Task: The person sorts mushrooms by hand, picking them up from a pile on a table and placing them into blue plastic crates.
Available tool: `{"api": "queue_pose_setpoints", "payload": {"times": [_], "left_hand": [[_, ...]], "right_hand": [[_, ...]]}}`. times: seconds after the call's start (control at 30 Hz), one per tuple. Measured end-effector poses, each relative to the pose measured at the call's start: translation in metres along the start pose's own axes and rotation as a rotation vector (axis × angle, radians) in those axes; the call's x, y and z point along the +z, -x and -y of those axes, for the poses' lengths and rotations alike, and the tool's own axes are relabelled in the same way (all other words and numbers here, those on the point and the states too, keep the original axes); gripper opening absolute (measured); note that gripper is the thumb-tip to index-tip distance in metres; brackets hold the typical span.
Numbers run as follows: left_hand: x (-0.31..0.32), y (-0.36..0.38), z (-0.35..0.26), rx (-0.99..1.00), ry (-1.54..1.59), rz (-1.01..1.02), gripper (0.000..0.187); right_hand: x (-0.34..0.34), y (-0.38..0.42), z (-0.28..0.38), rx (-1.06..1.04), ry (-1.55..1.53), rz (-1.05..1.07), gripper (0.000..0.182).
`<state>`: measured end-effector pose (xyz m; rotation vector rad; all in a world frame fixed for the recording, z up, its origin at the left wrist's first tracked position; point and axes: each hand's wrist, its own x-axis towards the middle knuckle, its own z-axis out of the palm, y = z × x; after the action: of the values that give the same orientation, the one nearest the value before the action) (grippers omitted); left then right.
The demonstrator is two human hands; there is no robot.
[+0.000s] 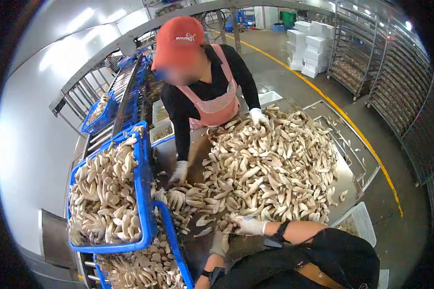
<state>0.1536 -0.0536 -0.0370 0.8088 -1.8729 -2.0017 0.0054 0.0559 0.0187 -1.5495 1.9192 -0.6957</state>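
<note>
A big heap of pale, brown-capped oyster mushrooms (270,164) lies on the metal table (342,171). At the heap's near edge, my left hand (220,243), in a whitish glove, has its fingers closed around mushrooms. Close beside it on the right is my right hand (250,225), also gloved, its fingers bent in at the same small clump. The fingertips of both hands are partly hidden by the mushrooms. A few loose mushrooms (205,221) lie on the table just left of my hands.
Blue crates (147,192) full of mushrooms stand on the left. Across the table, a co-worker (207,86) in a red cap has gloved hands at the mushrooms. A white bin (364,221) is at my right. Wheeled racks (354,62) and white boxes (316,50) stand behind.
</note>
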Motion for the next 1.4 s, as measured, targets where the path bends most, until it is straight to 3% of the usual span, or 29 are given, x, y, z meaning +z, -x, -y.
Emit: {"api": "queue_pose_setpoints", "payload": {"times": [0.03, 0.1, 0.13, 0.23, 0.27, 0.33, 0.37, 0.4, 0.47, 0.53, 0.6, 0.63, 0.7, 0.77, 0.83, 0.9, 0.93, 1.03, 1.07, 1.1, 1.17, 1.2, 1.27, 1.3, 1.33, 1.37, 1.4], "left_hand": [[0.0, -0.011, 0.012, 0.122, -0.071, 0.024, 0.056], [0.013, -0.008, -0.056, -0.142, -0.032, -0.094, 0.055], [0.01, -0.013, -0.051, -0.448, 0.254, -0.076, 0.049], [0.024, -0.005, -0.069, -0.512, 0.727, -0.236, 0.04], [0.022, -0.007, -0.054, -0.406, 0.763, -0.162, 0.033], [0.024, -0.002, -0.045, -0.425, 0.793, -0.009, 0.03], [0.026, 0.002, -0.042, -0.434, 0.807, 0.066, 0.029], [0.027, 0.005, -0.039, -0.443, 0.822, 0.054, 0.027], [0.027, 0.009, -0.034, -0.454, 0.851, 0.03, 0.025], [0.029, 0.015, -0.035, -0.462, 0.813, -0.087, 0.025], [0.029, 0.015, -0.017, -0.217, 0.675, -0.132, 0.022], [0.02, 0.016, -0.011, -0.222, 0.721, -0.11, 0.02], [0.009, 0.019, -0.003, -0.213, 0.692, -0.058, 0.014], [0.007, 0.01, 0.03, -0.188, 0.539, 0.007, 0.01], [0.013, 0.035, -0.057, -0.187, 0.265, 0.042, 0.021], [0.019, 0.033, -0.053, -0.264, 0.572, -0.076, 0.025], [0.014, 0.024, -0.031, -0.33, 0.627, -0.044, 0.032], [0.033, 0.037, -0.04, -0.119, 0.515, 0.098, 0.032], [0.035, 0.045, -0.078, -0.085, 0.506, 0.037, 0.027], [0.032, 0.044, -0.07, -0.181, 0.599, -0.014, 0.025], [0.025, 0.04, -0.049, -0.378, 0.781, -0.111, 0.02], [0.023, 0.043, -0.042, -0.288, 0.707, 0.078, 0.02], [0.021, 0.051, -0.032, -0.198, 0.617, 0.194, 0.022], [0.021, 0.053, -0.039, -0.195, 0.605, 0.126, 0.025], [0.018, 0.051, -0.046, -0.327, 0.736, -0.06, 0.028], [0.016, 0.051, -0.052, -0.463, 0.863, -0.248, 0.032], [0.003, 0.052, -0.046, -0.491, 0.471, -0.078, 0.037]], "right_hand": [[-0.004, 0.003, -0.003, 0.028, -0.149, 0.027, 0.052], [-0.022, 0.013, 0.002, 0.086, -0.447, 0.082, 0.052], [-0.015, 0.014, -0.009, -0.017, -0.116, 0.002, 0.049], [-0.073, 0.027, 0.038, 0.323, -0.32, -0.036, 0.044], [-0.028, 0.016, -0.017, 0.276, -0.456, -0.142, 0.046], [-0.008, 0.007, -0.039, 0.219, -0.517, -0.21, 0.046], [-0.031, 0.006, -0.002, 0.212, -0.445, -0.176, 0.044], [-0.019, -0.003, -0.002, 0.276, -0.2, -0.228, 0.038], [-0.005, -0.005, -0.005, 0.129, -0.017, -0.336, 0.04], [-0.026, -0.004, 0.025, 0.248, -0.142, -0.23, 0.042], [-0.02, 0.0, 0.027, 0.303, -0.15, -0.079, 0.045], [0.002, -0.001, -0.003, 0.192, 0.034, -0.166, 0.044], [0.01, -0.001, -0.018, 0.252, -0.536, -0.198, 0.041], [0.018, 0.001, -0.015, 0.388, -1.456, -0.085, 0.033], [0.015, 0.007, -0.009, 0.367, -1.411, -0.148, 0.025], [-0.008, 0.022, 0.018, 0.404, -1.249, -0.185, 0.017], [-0.012, 0.024, 0.036, 0.334, -1.35, -0.207, 0.018], [0.01, 0.025, 0.015, 0.19, -1.27, -0.221, 0.021], [0.021, 0.025, -0.002, 0.146, -1.18, -0.212, 0.023], [0.017, 0.023, 0.004, 0.308, -1.546, -0.309, 0.024], [-0.006, 0.028, 0.036, 0.506, -1.721, -0.309, 0.027], [0.014, 0.03, 0.021, 0.225, -1.496, -0.155, 0.033], [-0.005, 0.041, 0.03, 0.102, -1.137, -0.017, 0.026], [-0.013, 0.035, 0.039, 0.311, -1.593, 0.041, 0.03], [-0.022, 0.039, 0.052, 0.45, -1.547, -0.116, 0.029], [-0.006, 0.039, 0.025, 0.418, -1.611, -0.017, 0.032], [0.008, 0.038, 0.0, 0.39, -1.667, 0.086, 0.035]]}}
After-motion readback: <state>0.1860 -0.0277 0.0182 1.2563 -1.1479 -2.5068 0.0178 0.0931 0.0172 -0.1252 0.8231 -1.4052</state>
